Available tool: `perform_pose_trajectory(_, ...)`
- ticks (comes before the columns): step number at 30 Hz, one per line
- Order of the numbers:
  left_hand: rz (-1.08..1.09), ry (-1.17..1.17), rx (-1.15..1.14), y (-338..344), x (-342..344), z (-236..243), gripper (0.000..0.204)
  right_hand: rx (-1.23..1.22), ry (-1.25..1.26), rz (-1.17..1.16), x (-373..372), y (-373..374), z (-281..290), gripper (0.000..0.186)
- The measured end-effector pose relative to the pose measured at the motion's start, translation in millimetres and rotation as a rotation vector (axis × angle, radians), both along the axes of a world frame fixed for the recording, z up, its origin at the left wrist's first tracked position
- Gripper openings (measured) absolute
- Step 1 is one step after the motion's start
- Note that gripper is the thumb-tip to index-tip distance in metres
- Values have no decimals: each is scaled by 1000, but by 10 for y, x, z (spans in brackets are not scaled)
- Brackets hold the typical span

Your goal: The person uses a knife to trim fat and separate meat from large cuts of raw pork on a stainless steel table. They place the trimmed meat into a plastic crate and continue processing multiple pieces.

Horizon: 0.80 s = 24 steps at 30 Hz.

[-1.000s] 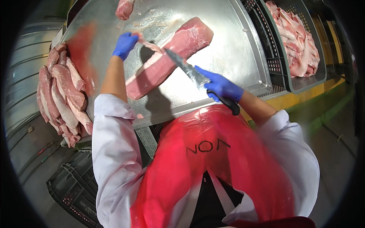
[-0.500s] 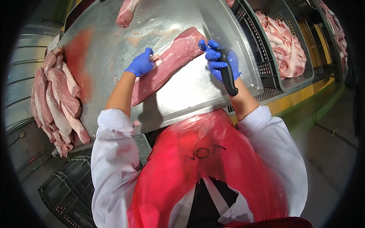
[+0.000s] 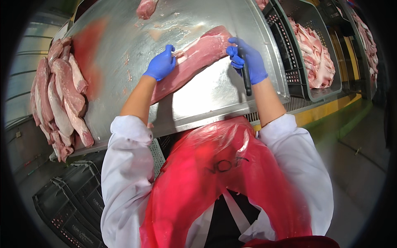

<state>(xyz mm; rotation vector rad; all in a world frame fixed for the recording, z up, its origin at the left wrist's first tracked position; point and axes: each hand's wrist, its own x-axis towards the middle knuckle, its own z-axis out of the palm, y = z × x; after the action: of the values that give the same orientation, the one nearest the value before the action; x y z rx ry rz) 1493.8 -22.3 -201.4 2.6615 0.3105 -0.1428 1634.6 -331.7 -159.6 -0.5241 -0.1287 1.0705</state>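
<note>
A long pink cut of meat (image 3: 194,60) lies slantwise on the steel table (image 3: 124,62). My left hand (image 3: 160,64), in a blue glove, presses on the cut near its middle. At the meat's far right end, my blue-gloved right hand (image 3: 247,60) grips a knife by its black handle (image 3: 246,78), which points back toward me. The blade is hidden behind the hand and the meat.
A pile of long meat cuts (image 3: 62,99) lies along the table's left edge. Another piece (image 3: 145,8) lies at the far edge. A dark crate of pale meat (image 3: 314,53) stands to the right. Empty black crates (image 3: 66,202) sit low at the left. A red apron covers my front.
My right hand with the knife has moved from the near side of the cut up to its far right end. My left hand has slid toward the middle of the cut.
</note>
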Motion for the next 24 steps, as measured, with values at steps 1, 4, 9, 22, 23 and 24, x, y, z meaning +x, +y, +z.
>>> perform_pose_trajectory(1, -4, -16, 14, -12, 33, 16, 30, -261, -122, -61, -26, 11, 15, 40)
perform_pose_trajectory(4, -30, -36, 89, -90, 207, 223, 27, -573, -452, 13, -54, 273, -297, 56)
perform_pose_trajectory(9, -298, -7, 238, -50, 609, 381, 26, -839, -762, 208, -66, 848, -648, 73)
perform_pose_trajectory(22, -514, 120, 355, 157, 948, 561, 18, -804, -754, 424, -405, 1221, -639, 78)
perform_pose_trajectory(23, -502, 104, 374, 221, 927, 533, 18, -792, -772, 451, -505, 1138, -588, 79)
perform_pose_trajectory(24, -472, 71, 351, 301, 893, 513, 17, -780, -789, 477, -696, 906, -488, 79)
